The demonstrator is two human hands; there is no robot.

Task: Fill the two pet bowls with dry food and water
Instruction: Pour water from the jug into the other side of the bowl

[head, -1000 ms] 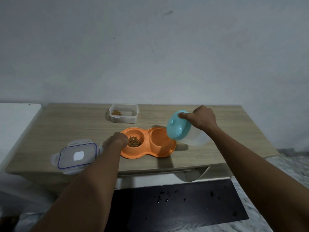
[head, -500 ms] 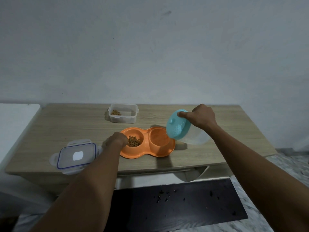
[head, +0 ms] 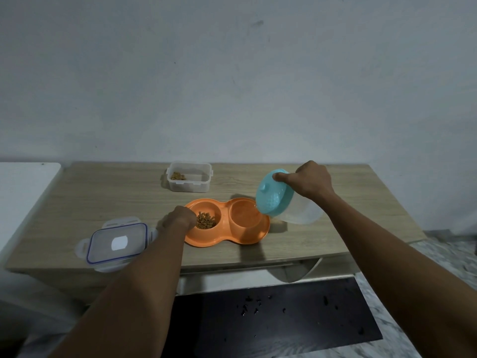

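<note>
Two bowls share one orange dish (head: 228,235) near the front middle of the table (head: 103,197). Its left bowl holds kibble (head: 205,220); the right bowl (head: 244,215) shows an orange floor, and whether water lies in it cannot be told. The left hand (head: 178,219) curls closed on the dish's left rim, touching it beside the kibble. The right hand (head: 308,180) grips a clear jug (head: 300,211) with a teal lid (head: 274,196), thumb pressed on the lid's top edge. That jug is tipped steeply leftward, its lid's lower edge just over the right bowl's far rim. Behind the dish, well apart, stands an open tub (head: 189,177) with a little kibble in its left corner. At front left lies a flat clip lid (head: 117,244) edged in blue, just beside the left forearm.
</note>
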